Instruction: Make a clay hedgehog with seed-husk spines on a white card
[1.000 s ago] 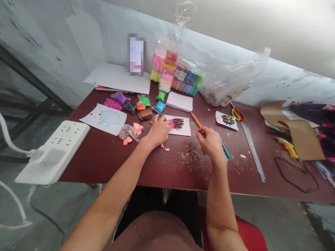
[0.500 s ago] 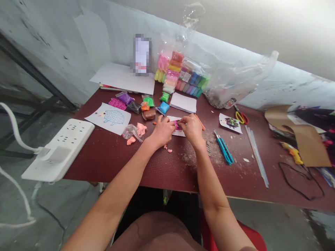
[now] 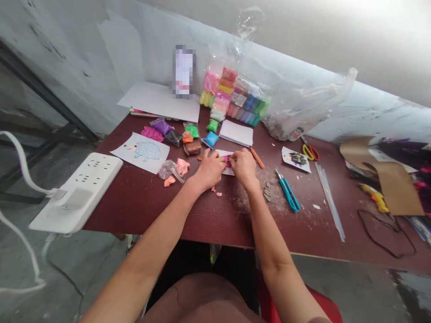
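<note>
Between my hands lies a small white paper card (image 3: 220,153) with magenta clay (image 3: 228,164) on it. My left hand (image 3: 209,171) is curled over the card's left side, its fingertips holding it by the clay. From the right, my right hand (image 3: 244,167) reaches onto the clay with its fingers pinched together; whatever is between them is too small and hidden. An orange crayon-like stick (image 3: 257,158) lies beside my right hand. Nearer me is a pile of short thin brownish sticks (image 3: 267,193). Pink clay bits (image 3: 218,194) are by my left wrist.
A teal utility knife (image 3: 288,193), scissors (image 3: 310,151) and clear glue sticks (image 3: 330,202) lie to the right. Behind are bagged clays (image 3: 211,139) and a paper stack (image 3: 236,133). A hedgehog drawing (image 3: 141,152) and a power strip (image 3: 79,193) are left.
My right hand has shifted slightly left and turned, uncovering more of the orange stick and the pile of sticks. The left hand stays at the card. The view has shifted slightly.
</note>
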The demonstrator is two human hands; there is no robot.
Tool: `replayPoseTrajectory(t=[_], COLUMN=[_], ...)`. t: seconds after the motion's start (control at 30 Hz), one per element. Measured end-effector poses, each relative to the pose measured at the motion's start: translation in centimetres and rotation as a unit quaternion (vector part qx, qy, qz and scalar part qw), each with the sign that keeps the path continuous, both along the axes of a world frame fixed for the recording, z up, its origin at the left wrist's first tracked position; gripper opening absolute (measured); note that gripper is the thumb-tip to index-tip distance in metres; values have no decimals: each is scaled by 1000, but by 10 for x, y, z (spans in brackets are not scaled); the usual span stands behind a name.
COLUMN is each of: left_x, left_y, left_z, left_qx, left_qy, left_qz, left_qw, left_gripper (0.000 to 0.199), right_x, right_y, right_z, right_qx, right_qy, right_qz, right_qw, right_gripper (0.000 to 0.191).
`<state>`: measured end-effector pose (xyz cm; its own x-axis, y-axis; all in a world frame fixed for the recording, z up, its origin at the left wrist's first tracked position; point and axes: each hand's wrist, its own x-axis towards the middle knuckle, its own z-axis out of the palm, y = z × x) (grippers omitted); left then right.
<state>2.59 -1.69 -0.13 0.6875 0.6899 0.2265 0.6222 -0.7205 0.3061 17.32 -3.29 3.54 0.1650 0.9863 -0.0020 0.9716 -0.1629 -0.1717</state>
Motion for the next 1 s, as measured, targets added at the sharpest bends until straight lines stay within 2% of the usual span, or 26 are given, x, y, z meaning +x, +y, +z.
replayPoseTrajectory(t=[0.2, 0.33, 0.47, 0.57, 0.73, 0.83, 1.0], left_x=[2, 1, 0, 0, 2, 3, 4], left_y=[-2, -2, -1, -1, -3, -5, -5], left_z=[0, 3, 2, 0, -2, -2, -4], left_qx=[12, -7, -13, -8, -5, -2, 1], left_qy=[2, 4, 2, 4, 4, 6, 3], left_qz=[11, 6, 6, 2, 0, -10, -22], left_qw=[1000, 1000, 1000, 1000, 1000, 1000, 1000], left_gripper=[34, 37, 38, 39, 42, 47, 49], right_x=[-3, -2, 10, 26, 45, 54, 72], right_y=[2, 0, -6, -11, -22, -33, -57], right_z=[-3, -4, -1, 5, 12, 15, 22], right_qx=[5, 13, 54, 78, 8, -2, -52], right_qy=[-8, 12, 58, 62, 38, 25, -12], right_qz=[-1, -5, -20, -67, -118, -146, -199], right_qw=[1000, 1000, 997, 993, 992, 989, 979], right_gripper=[31, 28, 27, 30, 34, 34, 29])
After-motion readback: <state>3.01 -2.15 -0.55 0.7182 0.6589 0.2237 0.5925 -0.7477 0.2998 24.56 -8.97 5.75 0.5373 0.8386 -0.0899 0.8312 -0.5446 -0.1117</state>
